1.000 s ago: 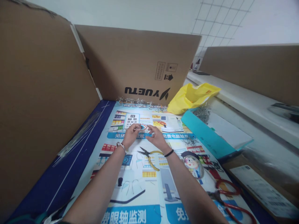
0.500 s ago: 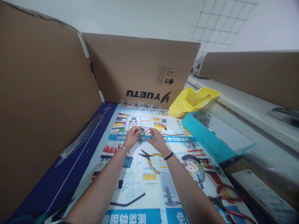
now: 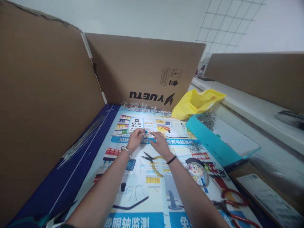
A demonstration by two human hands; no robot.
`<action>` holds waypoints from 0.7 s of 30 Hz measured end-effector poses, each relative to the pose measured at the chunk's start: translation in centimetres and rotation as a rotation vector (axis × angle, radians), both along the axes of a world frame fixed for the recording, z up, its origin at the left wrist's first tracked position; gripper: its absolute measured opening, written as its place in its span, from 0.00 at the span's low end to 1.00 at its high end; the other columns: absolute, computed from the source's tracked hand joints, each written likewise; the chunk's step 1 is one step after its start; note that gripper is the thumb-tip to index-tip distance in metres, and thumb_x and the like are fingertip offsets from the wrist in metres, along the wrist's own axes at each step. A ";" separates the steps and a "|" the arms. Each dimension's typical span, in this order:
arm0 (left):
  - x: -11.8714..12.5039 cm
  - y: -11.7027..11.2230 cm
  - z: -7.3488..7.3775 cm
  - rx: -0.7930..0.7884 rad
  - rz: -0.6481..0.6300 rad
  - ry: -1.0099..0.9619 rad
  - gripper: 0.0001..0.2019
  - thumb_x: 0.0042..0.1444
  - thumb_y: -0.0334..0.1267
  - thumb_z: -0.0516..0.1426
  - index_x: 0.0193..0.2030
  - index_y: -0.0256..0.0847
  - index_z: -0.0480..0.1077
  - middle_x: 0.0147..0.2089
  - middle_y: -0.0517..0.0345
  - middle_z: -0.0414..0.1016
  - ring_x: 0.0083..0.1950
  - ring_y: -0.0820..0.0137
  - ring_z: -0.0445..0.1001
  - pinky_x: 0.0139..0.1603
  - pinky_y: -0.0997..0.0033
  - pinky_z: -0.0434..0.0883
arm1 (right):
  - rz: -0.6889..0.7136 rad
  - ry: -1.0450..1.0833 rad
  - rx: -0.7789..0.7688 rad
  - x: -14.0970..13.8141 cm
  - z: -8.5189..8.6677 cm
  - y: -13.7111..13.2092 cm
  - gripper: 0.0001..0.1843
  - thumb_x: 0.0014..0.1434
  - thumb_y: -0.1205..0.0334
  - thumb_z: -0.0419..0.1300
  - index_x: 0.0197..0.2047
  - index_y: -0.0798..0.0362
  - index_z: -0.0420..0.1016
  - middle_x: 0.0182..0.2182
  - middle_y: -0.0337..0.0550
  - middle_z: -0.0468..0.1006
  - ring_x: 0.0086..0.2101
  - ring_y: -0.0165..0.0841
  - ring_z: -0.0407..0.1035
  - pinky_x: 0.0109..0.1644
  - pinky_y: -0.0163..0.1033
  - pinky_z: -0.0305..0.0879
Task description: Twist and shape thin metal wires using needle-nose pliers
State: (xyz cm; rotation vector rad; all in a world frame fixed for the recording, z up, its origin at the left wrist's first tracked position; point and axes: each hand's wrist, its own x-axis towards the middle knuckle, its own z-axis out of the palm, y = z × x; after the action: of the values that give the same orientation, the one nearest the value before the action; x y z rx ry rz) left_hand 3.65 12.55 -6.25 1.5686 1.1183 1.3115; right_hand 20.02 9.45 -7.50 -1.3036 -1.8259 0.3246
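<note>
My left hand [image 3: 136, 139], wearing a silver bracelet, is closed in a pinch over the printed sheet. What its fingertips hold is too small to make out. Just right of them shows a small eye-like shape with a red outline [image 3: 147, 131]; I cannot tell whether it is print or an object. My right hand [image 3: 160, 143], with a black band at the wrist, is close by, its thumb and forefinger apart and the forefinger tip near that shape. Between my forearms lie yellow-handled pliers [image 3: 153, 163], jaws parted and pointing left.
Cardboard panels [image 3: 142, 66] rise at the back and left. Thin wires [image 3: 83, 139] lie on the blue left strip. To the right are a yellow bag [image 3: 190, 106], a turquoise box [image 3: 211, 142] with wire pieces, and red-handled cutters [image 3: 235, 198]. Wire scraps [image 3: 195, 146] lie on the sheet.
The view has shifted slightly. My hands have drawn marginally closer, and the right forefinger tip now reaches nearer the red-outlined shape. The pliers have stayed put.
</note>
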 end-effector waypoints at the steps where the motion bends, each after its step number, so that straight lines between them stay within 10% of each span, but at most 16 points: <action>1: 0.0 0.0 0.0 0.001 0.002 0.002 0.01 0.48 0.32 0.53 0.27 0.40 0.64 0.37 0.57 0.73 0.42 0.67 0.71 0.45 0.67 0.66 | 0.002 -0.020 0.008 0.0 0.0 -0.1 0.23 0.50 0.68 0.59 0.50 0.48 0.69 0.43 0.44 0.69 0.37 0.33 0.67 0.46 0.42 0.67; 15: 0.0 -0.1 0.1 0.014 -0.008 -0.010 0.02 0.49 0.32 0.53 0.27 0.40 0.65 0.40 0.55 0.74 0.44 0.66 0.72 0.46 0.65 0.67 | -0.008 -0.074 0.048 -0.1 0.0 -0.3 0.19 0.51 0.67 0.58 0.48 0.48 0.70 0.42 0.46 0.70 0.46 0.38 0.65 0.52 0.46 0.64; 21: -0.2 0.1 -0.4 0.022 -0.005 -0.010 0.02 0.49 0.30 0.54 0.28 0.40 0.66 0.43 0.53 0.74 0.47 0.65 0.72 0.49 0.62 0.66 | -0.009 -0.008 0.023 -0.2 0.6 0.6 0.32 0.45 0.64 0.63 0.55 0.51 0.63 0.47 0.49 0.68 0.49 0.43 0.61 0.55 0.52 0.59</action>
State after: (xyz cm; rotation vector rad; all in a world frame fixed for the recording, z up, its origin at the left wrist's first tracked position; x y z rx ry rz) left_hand 3.47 12.70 -6.65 1.5785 1.0967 1.3308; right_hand 19.79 10.05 -6.93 -1.2982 -1.8245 0.2929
